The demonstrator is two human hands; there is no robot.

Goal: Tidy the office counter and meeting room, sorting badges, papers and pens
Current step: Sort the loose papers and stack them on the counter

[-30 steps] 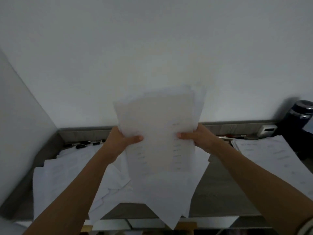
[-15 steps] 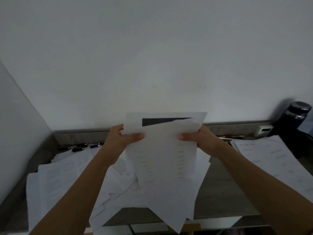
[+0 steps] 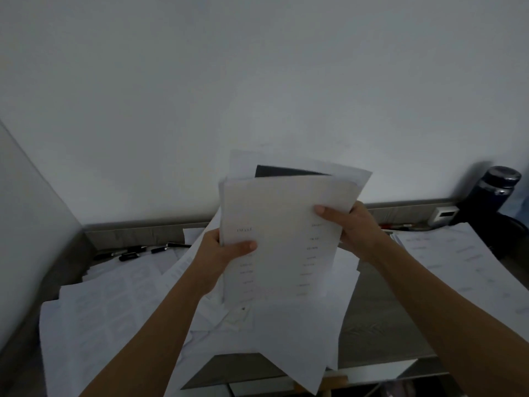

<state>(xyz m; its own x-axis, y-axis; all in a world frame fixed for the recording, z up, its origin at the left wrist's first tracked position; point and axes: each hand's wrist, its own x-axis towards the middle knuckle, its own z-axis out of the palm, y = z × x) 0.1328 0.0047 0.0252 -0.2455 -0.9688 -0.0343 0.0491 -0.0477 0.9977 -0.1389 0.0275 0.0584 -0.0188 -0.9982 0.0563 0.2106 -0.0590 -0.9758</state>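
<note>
Papers (image 3: 280,239) are in a stack held up over the counter (image 3: 380,325). The left hand (image 3: 220,253) grips one side and the right hand (image 3: 352,227) grips the other, with thumbs on the front. A second ago the stack stood straight. Now it leans, and a dark sheet (image 3: 286,171) pokes out on top. The edges do not line up yet, so it likely needs more tapping. Loose sheets (image 3: 114,310) lie below.

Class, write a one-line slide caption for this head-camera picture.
The left hand and right hand grip a stack of papers above a counter strewn with loose sheets and pens.
</note>
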